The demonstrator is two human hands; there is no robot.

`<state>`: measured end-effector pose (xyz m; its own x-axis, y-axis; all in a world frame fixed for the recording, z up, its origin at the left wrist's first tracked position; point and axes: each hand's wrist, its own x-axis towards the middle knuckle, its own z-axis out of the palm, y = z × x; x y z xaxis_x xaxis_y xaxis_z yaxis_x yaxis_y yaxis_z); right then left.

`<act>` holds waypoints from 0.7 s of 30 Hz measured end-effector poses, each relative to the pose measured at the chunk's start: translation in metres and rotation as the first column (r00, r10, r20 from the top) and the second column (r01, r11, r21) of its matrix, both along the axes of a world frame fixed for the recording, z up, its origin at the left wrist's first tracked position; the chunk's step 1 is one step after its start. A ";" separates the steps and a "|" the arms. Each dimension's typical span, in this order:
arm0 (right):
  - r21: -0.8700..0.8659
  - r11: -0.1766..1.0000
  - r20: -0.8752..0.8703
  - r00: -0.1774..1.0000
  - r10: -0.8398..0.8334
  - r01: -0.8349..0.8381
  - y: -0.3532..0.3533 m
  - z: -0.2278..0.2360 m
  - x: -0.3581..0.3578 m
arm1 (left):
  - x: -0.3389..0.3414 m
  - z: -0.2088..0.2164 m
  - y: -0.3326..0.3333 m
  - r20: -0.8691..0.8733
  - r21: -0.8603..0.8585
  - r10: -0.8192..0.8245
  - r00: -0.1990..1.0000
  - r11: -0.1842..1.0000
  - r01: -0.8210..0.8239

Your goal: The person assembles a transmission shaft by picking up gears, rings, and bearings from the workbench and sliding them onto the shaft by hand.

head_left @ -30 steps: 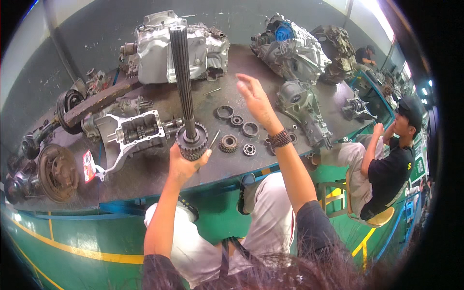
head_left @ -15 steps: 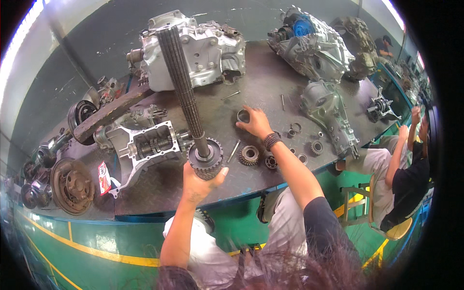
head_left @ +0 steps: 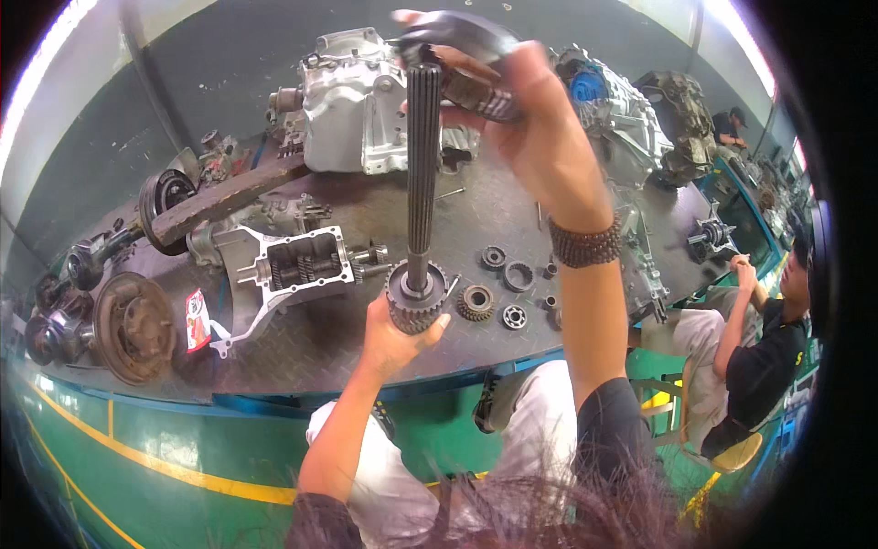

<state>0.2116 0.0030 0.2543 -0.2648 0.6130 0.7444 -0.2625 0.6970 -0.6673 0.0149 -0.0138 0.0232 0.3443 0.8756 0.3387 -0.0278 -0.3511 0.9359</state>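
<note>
My left hand is closed around the toothed gear at the lower end of a long splined shaft. The shaft stands nearly upright above the bench's front edge. My right hand, with a beaded bracelet at the wrist, is raised and grips a dark metal ring. This ring is at the shaft's upper end and looks large and blurred; whether the shaft tip is inside it I cannot tell. On the bench beside the gear lie another gear, a bearing and a toothed ring.
An opened gearbox housing with gears inside lies left of the shaft. A large silver housing stands behind. A rusty brake drum and a wooden beam are at left. A person sits at right.
My right hand has lifted from the bench with the ring, up to the shaft's top. The shaft, leaning left before, now stands more upright. The view has shifted slightly.
</note>
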 end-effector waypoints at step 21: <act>0.112 0.964 0.622 0.740 -0.257 0.240 -0.034 -0.105 -0.025 | -0.006 -0.012 0.006 0.199 -0.018 -0.114 0.973 0.993 0.120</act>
